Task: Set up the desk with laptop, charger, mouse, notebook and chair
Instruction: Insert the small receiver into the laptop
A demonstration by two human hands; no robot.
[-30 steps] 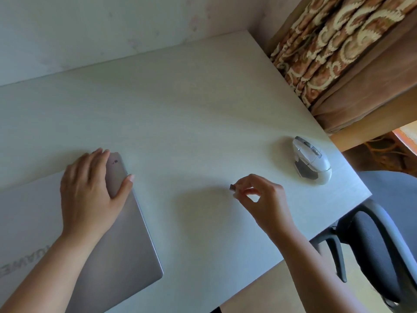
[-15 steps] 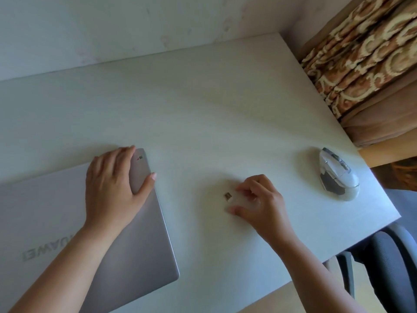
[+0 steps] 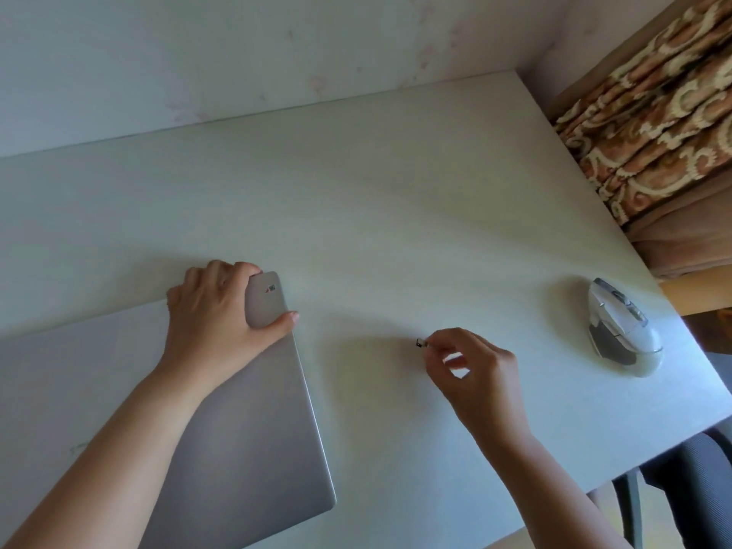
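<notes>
A closed silver laptop (image 3: 245, 422) lies at the left of the white desk (image 3: 396, 215). My left hand (image 3: 216, 315) grips its far right corner, fingers curled over the back edge and thumb on the side edge. To the right, my right hand (image 3: 475, 370) pinches a small dark USB receiver (image 3: 421, 343) between thumb and forefinger, its tip pointing left toward the laptop's side, a gap apart. A white and grey mouse (image 3: 622, 330) sits near the desk's right edge.
A grey office chair (image 3: 689, 481) stands at the desk's lower right corner. Patterned curtains (image 3: 653, 120) hang to the right beyond the desk. A pale wall (image 3: 237, 53) runs along the desk's back edge.
My right hand lifted off the desk with the receiver still in its fingers. My left hand's fingers have curled round the laptop corner. The view has shifted left.
</notes>
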